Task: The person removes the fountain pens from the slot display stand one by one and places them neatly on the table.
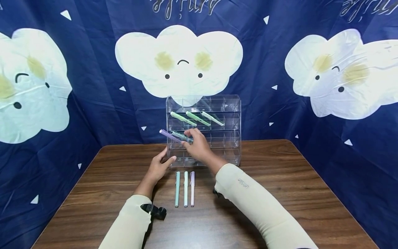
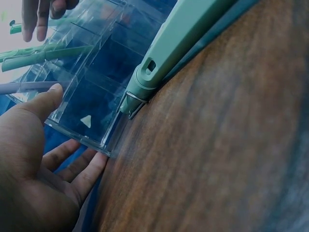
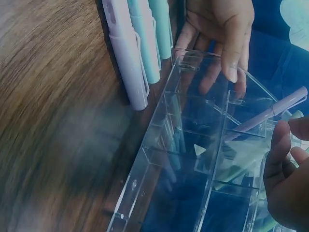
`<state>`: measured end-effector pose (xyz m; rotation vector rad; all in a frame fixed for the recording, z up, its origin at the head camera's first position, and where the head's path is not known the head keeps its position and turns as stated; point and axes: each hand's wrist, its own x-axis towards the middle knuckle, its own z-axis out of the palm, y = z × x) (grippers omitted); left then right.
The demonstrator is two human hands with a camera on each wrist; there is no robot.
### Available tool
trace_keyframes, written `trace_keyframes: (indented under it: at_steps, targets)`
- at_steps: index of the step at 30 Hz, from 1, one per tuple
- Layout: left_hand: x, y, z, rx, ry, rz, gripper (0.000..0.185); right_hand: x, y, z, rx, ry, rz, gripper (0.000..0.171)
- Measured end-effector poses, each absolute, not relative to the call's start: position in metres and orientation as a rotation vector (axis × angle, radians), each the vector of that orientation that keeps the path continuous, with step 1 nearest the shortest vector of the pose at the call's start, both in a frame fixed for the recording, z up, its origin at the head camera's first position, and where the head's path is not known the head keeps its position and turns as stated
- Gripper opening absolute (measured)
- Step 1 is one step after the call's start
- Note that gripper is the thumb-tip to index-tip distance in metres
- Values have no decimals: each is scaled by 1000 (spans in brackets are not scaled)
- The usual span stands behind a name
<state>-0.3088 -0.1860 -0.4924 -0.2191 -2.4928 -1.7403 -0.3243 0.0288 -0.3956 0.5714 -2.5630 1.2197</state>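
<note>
My left hand (image 1: 158,166) spreads against the left side of the rack (image 1: 232,137); the grey-green pen (image 1: 179,135) lies by my right hand (image 1: 199,146), whether pinched I cannot tell.

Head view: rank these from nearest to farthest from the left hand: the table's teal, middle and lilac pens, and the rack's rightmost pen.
From the left hand:
1. Teal pen: left end of the table row.
2. Middle pen: between its neighbours.
3. Lilac pen: row's right end.
4. Rightmost pen: slanted, high in the rack.
</note>
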Motion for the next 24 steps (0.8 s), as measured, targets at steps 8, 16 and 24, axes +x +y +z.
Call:
trace_keyframes:
  at_steps: [8, 16, 24]
  targets:
    - [-310, -186, -493, -221, -2510, -1725, 75, -331, 15, -396, 468, -2555, 1230, 40]
    - [-310, -185, -491, -205, -2495, -1755, 75, -335, 12, -401, 382, -2538, 1295, 35]
    - [-310, -186, -493, -195, -2491, -1742, 74, -336, 7, -408, 344, -2567, 1303, 35]
